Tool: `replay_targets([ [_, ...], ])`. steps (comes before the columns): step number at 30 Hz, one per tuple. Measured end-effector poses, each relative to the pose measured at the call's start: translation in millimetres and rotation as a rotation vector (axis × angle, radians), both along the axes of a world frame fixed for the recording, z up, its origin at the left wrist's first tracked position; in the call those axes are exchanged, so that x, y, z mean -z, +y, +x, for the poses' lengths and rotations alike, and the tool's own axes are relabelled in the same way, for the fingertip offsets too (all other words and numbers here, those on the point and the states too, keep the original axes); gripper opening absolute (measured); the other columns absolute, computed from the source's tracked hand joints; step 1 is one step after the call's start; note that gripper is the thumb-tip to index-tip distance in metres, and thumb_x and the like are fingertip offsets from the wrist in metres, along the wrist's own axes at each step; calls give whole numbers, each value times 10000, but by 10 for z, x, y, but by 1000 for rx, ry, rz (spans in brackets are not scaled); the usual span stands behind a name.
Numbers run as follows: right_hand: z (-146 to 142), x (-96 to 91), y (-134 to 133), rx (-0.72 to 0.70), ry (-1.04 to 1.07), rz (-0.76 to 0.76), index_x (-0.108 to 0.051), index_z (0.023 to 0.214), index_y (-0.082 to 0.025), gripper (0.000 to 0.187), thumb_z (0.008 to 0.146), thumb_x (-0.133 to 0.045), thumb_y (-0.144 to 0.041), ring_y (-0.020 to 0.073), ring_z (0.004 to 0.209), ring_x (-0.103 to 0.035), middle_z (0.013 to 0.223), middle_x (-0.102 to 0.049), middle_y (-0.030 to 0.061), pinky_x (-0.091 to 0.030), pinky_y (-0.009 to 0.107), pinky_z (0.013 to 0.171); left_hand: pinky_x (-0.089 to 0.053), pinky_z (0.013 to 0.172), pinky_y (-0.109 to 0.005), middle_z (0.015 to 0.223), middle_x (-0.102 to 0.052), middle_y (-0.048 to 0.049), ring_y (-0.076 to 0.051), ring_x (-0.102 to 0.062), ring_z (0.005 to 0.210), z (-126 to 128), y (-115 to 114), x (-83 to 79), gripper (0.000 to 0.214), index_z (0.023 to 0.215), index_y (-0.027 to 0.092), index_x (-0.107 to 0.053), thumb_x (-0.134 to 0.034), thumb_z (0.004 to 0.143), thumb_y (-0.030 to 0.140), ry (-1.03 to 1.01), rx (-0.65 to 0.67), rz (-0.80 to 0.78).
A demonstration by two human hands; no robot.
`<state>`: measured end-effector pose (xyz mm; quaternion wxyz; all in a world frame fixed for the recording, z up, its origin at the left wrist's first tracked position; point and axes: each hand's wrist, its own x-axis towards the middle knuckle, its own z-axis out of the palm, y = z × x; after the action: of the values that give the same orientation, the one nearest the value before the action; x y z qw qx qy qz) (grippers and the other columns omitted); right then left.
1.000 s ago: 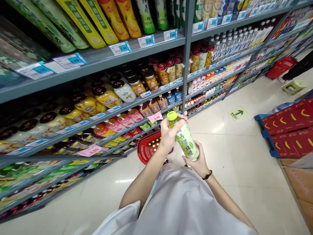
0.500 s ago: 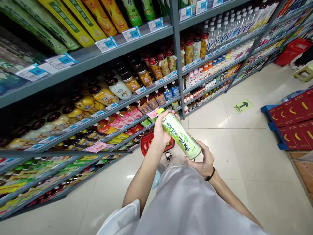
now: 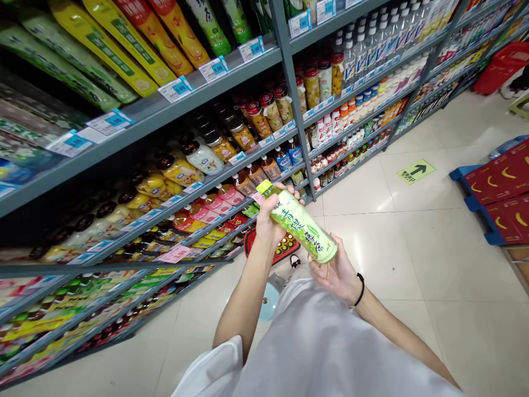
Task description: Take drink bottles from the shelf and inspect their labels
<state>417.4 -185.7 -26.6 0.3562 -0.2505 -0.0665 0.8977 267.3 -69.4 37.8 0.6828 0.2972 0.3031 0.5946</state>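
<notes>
I hold a pale green tea bottle (image 3: 301, 229) with a lime cap and green lettering, tilted so its cap points up and left. My left hand (image 3: 269, 216) is wrapped round its neck end just below the cap. My right hand (image 3: 335, 271), with a black band at the wrist, cups the bottle's base from below. Both hands are in front of my white shirt, beside the grey drinks shelving (image 3: 194, 99).
A red shopping basket (image 3: 273, 249) with goods stands on the tiled floor under my hands. Shelves of bottles and jars run along the left. Red boxes on a blue pallet (image 3: 494, 190) sit at right. A green arrow sticker (image 3: 416, 171) marks the floor. Another red basket (image 3: 502, 65) is far right.
The bottle has tipped from nearly upright to a strong slant, cap to the left. Both hands stayed on it and shifted slightly left as the view swung.
</notes>
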Motion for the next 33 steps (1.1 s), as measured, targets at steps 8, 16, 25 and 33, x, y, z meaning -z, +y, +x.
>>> replay_targets([
  [8,140,23,-62,322,-889,691,-576,1372,-222,650,850,-793,-542,268,1039,-713,1288,-700,124,-619,385,849,-586,756,-302,862,-633,5,-145,-646,743,27,123,34,293,911,227,-605,-722,722,419,-86,3,-72],
  [16,145,228,-30,354,-975,760,-506,1428,-262,680,843,-846,-332,291,1307,-619,1446,-602,118,-535,448,1111,-611,738,-327,868,-697,-41,-210,-722,835,72,128,5,349,893,209,-637,-695,782,536,37,-12,-63],
  [25,49,459,99,312,-712,666,-510,1363,-275,672,810,-890,-310,257,1322,-602,1436,-594,115,-548,407,1082,-620,742,-411,851,-710,-108,-278,-728,853,-54,16,-29,483,727,182,-674,-632,785,659,124,-45,53],
  [33,-95,619,199,179,-658,633,-550,1302,-261,690,735,-940,-315,257,1262,-639,1353,-666,102,-527,413,1087,-613,775,-401,882,-730,-123,-274,-726,840,-327,-57,198,594,837,160,-767,-670,797,745,199,-51,66],
])
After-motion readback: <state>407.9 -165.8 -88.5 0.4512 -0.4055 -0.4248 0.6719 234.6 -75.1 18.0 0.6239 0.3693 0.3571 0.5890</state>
